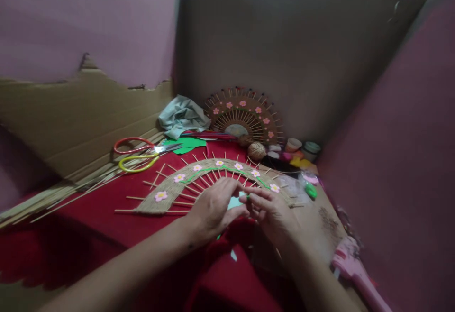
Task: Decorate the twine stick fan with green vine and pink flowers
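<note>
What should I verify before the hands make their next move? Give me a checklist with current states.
1. Right hand has the small green piece at its fingertips: ok.
2. Left hand grips something: cannot tell; its fingertips are partly hidden.
3. Nearer stick fan lies on the red cloth: ok.
4. Scissors clear of both hands: ok, off to the left.
5. Pink glue gun clear of both hands: ok, lower right.
6. Glue gun cool: cannot tell.

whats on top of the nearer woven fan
Pink flowers with yellow centres and a thin green strand lie on the fan. Its lower middle is partly hidden by the left hand and right hand.
</note>
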### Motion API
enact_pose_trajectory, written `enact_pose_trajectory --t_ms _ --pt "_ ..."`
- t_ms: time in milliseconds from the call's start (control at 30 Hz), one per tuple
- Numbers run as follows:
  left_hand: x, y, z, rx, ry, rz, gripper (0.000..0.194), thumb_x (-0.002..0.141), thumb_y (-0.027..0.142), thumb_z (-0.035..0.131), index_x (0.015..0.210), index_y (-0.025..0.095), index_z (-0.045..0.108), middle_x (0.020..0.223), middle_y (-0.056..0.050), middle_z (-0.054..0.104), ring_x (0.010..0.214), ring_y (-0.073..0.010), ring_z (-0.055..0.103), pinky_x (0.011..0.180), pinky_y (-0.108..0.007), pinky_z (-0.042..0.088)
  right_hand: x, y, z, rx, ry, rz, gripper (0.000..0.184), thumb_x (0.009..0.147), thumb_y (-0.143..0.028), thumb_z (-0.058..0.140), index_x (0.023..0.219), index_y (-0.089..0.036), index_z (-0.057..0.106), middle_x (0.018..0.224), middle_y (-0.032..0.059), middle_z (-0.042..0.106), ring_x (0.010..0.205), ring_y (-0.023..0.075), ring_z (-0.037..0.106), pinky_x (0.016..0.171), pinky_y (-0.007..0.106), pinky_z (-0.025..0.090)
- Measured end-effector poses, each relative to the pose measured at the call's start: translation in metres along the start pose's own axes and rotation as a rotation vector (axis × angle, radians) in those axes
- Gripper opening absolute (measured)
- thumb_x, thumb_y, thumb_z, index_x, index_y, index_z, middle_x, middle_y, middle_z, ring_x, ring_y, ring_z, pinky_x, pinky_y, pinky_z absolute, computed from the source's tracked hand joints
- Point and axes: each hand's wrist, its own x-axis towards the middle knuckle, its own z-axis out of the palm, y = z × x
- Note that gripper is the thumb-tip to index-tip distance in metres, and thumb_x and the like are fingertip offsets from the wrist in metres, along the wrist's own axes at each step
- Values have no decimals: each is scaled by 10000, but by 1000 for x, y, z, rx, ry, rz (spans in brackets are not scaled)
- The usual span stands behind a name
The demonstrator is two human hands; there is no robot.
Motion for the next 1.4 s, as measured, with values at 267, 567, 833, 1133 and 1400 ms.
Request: enact_pose_trajectory --t_ms 267,567,833,1133,1400 --pt "1 -25 15 436 -220 148 116 882 164 447 882 126 556 984 -108 573 932 -234 509 827 -398 441 15 -3 -17 73 128 -142 293 551 -250 829 787 -132 700 589 -13 622 451 73 511 412 185 407" --pt "13 -41 8 587 -244 228 210 890 82 376 885 131 580 900 -99 606 846 -206 533 787 -359 451 18 8 -17 82 115 -140 326 539 -176 818 835 -124 691 609 1 621 479 88 532 436 198 422" --pt "20 1 11 475 -304 447 118 858 131 449 866 141 566 827 -73 635 703 -194 553 629 -319 450 20 7 -15 91 177 -186 308 578 -312 823 763 -141 646 539 -34 574 417 72 480 384 185 374" --pt "4 11 79 131 -268 914 130 833 244 523 755 151 570 566 -17 579 491 -146 498 411 -310 333 18 4 -14 97 220 -243 280 662 -382 770 753 -151 641 547 -17 600 407 72 490 365 172 363" --pt "-6 -8 85 -15 -317 721 336 920 419 410 687 226 556 471 3 518 365 -114 325 343 -299 205 15 5 -7 70 171 -201 387 604 -254 810 942 -167 641 727 35 702 506 120 606 455 229 495"
